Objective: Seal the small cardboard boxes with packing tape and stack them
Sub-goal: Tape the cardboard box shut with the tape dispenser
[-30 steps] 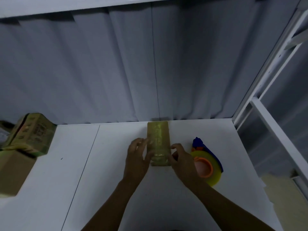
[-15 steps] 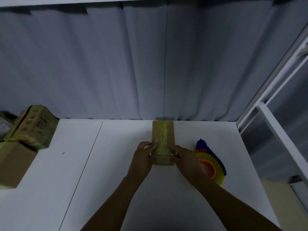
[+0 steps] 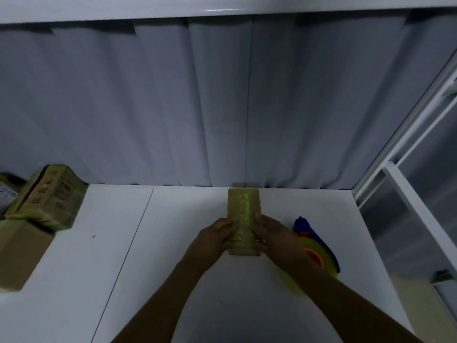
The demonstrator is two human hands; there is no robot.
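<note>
Head view: a small cardboard box (image 3: 243, 214) lies lengthways on the white bench (image 3: 123, 268), its far end close to the middle of the back edge, with a glossy strip of tape along its top face. The left hand (image 3: 212, 240) grips the near end from the left side and the right hand (image 3: 274, 235) grips it from the right, the fingers of both curled against the box walls. Just right of the right hand, toward the bench's right edge, lies a yellow tape roll (image 3: 319, 253) with an orange core and a blue holder, partly hidden by the forearm. At the left edge a printed box (image 3: 49, 196) sits tilted on a plain brown box (image 3: 17, 253). A grey curtain (image 3: 222, 107) hangs behind the back edge.
</note>
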